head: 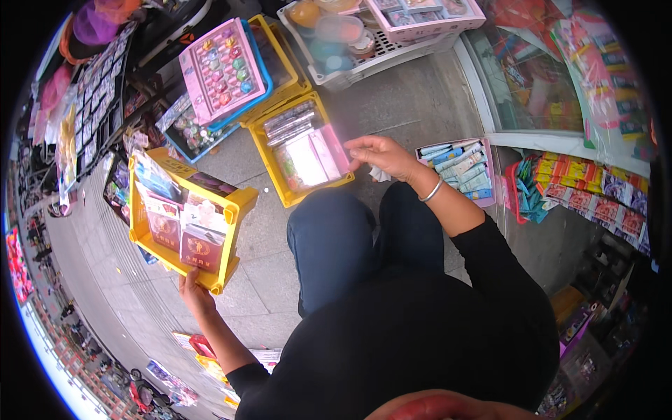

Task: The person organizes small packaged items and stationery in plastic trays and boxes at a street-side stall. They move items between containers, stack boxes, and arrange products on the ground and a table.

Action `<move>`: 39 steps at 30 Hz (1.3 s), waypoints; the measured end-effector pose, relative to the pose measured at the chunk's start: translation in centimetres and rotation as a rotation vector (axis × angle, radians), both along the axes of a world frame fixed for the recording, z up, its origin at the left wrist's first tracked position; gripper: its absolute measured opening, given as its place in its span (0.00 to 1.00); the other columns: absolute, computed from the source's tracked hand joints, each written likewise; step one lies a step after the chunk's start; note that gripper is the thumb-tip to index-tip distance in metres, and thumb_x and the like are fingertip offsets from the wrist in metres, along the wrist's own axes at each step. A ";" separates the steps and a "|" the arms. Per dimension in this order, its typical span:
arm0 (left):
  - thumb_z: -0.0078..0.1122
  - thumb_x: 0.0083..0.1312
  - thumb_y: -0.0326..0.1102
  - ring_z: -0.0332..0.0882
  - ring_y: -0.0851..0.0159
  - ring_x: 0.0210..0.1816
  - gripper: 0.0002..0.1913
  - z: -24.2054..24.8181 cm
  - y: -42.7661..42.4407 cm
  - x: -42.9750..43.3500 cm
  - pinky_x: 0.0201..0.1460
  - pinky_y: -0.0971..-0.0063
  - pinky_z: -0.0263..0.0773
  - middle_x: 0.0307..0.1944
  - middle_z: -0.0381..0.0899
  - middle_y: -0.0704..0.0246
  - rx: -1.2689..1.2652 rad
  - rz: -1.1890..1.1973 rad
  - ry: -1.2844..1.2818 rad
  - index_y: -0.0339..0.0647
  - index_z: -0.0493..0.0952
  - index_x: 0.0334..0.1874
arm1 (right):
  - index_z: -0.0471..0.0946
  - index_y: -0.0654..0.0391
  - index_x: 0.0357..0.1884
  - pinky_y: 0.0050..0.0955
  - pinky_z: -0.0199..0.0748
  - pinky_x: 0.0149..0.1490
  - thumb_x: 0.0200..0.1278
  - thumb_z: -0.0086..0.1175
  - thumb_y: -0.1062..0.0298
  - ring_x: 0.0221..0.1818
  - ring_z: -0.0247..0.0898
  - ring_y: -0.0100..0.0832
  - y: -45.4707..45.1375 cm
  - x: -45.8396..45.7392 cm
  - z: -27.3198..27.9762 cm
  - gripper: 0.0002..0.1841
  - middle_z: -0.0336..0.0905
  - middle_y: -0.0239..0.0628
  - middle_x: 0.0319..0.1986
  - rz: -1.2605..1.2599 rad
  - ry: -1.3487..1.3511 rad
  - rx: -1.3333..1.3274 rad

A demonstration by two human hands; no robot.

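Observation:
My left hand point(195, 291) grips the lower edge of a yellow plastic basket point(231, 247), which is raised and tilted at the left. Dark red booklets point(202, 252) with gold printing and clear-wrapped packets stand in it. My right hand point(380, 156) is above the ground near my knees, a crumpled white tissue or wrapper point(379, 174) tucked under its curled lower fingers; a silver bangle point(431, 189) is on that wrist. Just left of this hand, a second yellow basket point(286, 197) on the pavement holds silvery packets point(291, 123), a pink box point(336, 149) and white packs.
A pink box of tubes point(492, 173) lies right of my right hand, before a glass-fronted case point(530, 89). Beyond my knees stand a white crate point(336, 79) and a tray of colourful trinkets point(223, 71) on a blue basket. A red basket point(510, 184) of packets is at the right.

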State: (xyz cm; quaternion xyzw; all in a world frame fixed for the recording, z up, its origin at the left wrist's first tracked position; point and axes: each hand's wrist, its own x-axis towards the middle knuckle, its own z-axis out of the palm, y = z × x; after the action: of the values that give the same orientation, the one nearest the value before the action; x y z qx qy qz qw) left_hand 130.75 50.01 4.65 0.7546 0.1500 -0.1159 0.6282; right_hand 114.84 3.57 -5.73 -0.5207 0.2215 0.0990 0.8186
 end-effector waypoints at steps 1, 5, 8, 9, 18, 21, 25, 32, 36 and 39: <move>0.49 0.59 0.23 0.75 0.65 0.48 0.19 1.9 -1.7 0.1 0.54 0.74 0.70 0.47 0.75 0.64 -0.038 -0.069 -0.037 0.29 0.71 0.54 | 0.72 0.67 0.55 0.22 0.71 0.48 0.64 0.56 0.61 0.41 0.75 0.26 0.1 0.1 1.5 0.23 0.79 0.43 0.42 -0.032 -0.067 0.003; 0.50 0.62 0.25 0.75 0.66 0.48 0.17 6.3 -10.1 1.0 0.54 0.75 0.69 0.48 0.76 0.63 -0.067 -0.273 -0.111 0.27 0.70 0.54 | 0.63 0.67 0.63 0.21 0.69 0.46 0.61 0.59 0.55 0.47 0.71 0.25 0.0 -1.2 7.3 0.34 0.75 0.48 0.51 -0.092 -0.205 -0.013; 0.51 0.63 0.25 0.75 0.67 0.47 0.17 6.0 -17.2 0.5 0.53 0.76 0.69 0.47 0.77 0.62 -0.221 -0.373 -0.138 0.27 0.70 0.54 | 0.56 0.62 0.68 0.14 0.71 0.29 0.58 0.61 0.49 0.33 0.72 0.19 0.1 -2.7 9.8 0.43 0.75 0.46 0.52 -0.127 -0.268 -0.067; 0.51 0.63 0.24 0.76 0.68 0.47 0.16 5.4 -19.6 0.0 0.51 0.76 0.70 0.47 0.77 0.61 -0.290 -0.423 -0.159 0.27 0.71 0.53 | 0.53 0.62 0.69 0.14 0.71 0.29 0.57 0.61 0.48 0.32 0.72 0.18 0.1 -3.5 10.3 0.45 0.73 0.48 0.54 -0.151 -0.260 -0.102; 0.54 0.62 0.24 0.78 0.71 0.36 0.11 -0.5 -35.6 -9.1 0.41 0.76 0.73 0.36 0.82 0.65 -0.239 -0.796 -0.065 0.31 0.74 0.47 | 0.71 0.55 0.53 0.17 0.71 0.21 0.59 0.60 0.49 0.26 0.69 0.16 -0.9 -9.7 9.5 0.26 0.75 0.30 0.35 -0.749 0.021 -0.166; 0.57 0.62 0.28 0.81 0.65 0.40 0.16 -1.5 -37.7 -11.9 0.44 0.74 0.73 0.40 0.82 0.58 -0.148 -0.909 -0.084 0.34 0.73 0.51 | 0.74 0.53 0.43 0.20 0.69 0.23 0.57 0.60 0.61 0.27 0.73 0.21 -1.8 -12.0 7.2 0.14 0.75 0.27 0.32 -0.913 0.167 -0.084; 0.55 0.64 0.42 0.81 0.56 0.40 0.18 -3.6 -38.4 -11.9 0.46 0.66 0.73 0.37 0.81 0.53 0.042 -1.266 -0.052 0.33 0.76 0.47 | 0.74 0.54 0.44 0.25 0.73 0.26 0.54 0.56 0.66 0.31 0.75 0.27 -4.4 -15.9 4.4 0.14 0.76 0.30 0.34 -0.999 0.191 -0.076; 0.50 0.66 0.49 0.79 0.51 0.44 0.20 -5.5 -37.7 -8.1 0.49 0.63 0.71 0.41 0.81 0.53 0.441 -1.761 -0.093 0.36 0.80 0.44 | 0.72 0.59 0.48 0.30 0.79 0.34 0.55 0.52 0.70 0.35 0.77 0.29 -9.9 -20.2 0.0 0.17 0.76 0.33 0.36 -0.823 0.225 -0.080; 0.51 0.65 0.47 0.77 0.50 0.47 0.20 -4.3 -38.2 -8.8 0.51 0.60 0.70 0.43 0.80 0.54 0.600 -1.887 -0.164 0.39 0.77 0.50 | 0.74 0.60 0.45 0.24 0.70 0.23 0.52 0.53 0.69 0.27 0.71 0.24 -13.2 -19.8 -3.2 0.16 0.73 0.30 0.30 -0.721 0.360 -0.279; 0.51 0.65 0.46 0.76 0.50 0.49 0.21 -3.6 -38.5 -9.0 0.53 0.59 0.70 0.46 0.79 0.55 0.706 -1.927 -0.189 0.42 0.74 0.55 | 0.74 0.60 0.43 0.24 0.69 0.23 0.51 0.54 0.69 0.26 0.71 0.23 -15.7 -18.0 -4.2 0.16 0.74 0.30 0.28 -0.626 0.377 -0.351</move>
State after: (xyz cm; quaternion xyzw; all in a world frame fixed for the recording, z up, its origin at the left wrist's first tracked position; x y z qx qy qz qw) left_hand 121.77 11.52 1.09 0.7020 -0.5432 -0.4601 0.0203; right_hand 96.79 -12.08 -9.90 -0.5324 0.5291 -0.1008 0.6530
